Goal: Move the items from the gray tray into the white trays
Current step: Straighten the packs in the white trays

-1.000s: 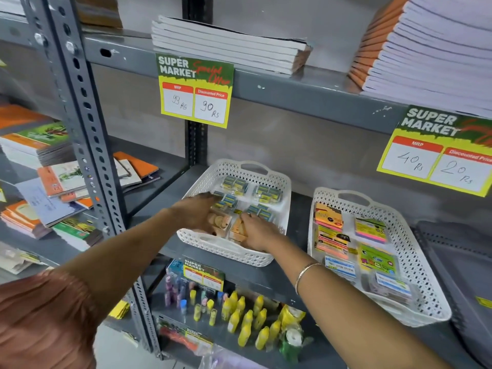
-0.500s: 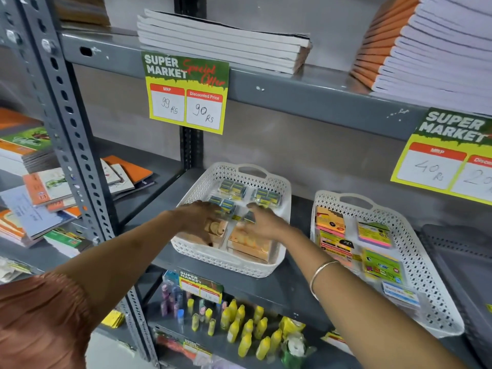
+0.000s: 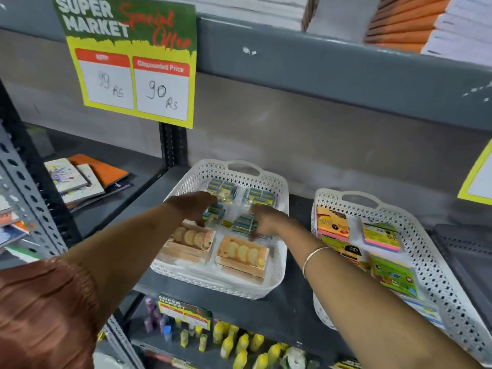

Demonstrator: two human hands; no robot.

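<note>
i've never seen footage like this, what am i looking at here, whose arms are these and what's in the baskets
There is no machine here. A person wears a camera on the head, so the one picture looks forward and down along their own two bare arms at a grey shop shelf.

Both hands reach into the left white tray. The left hand and the right hand rest on small blue and yellow packets in the middle of it. I cannot tell whether either hand is gripping a packet. Nearer the camera in the same tray sit two small wooden boxes of round, pale orange pieces.

The right white tray holds bright sticky note pads. Beside it at the far right edge is part of a gray tray. A yellow price sign hangs above.
</note>
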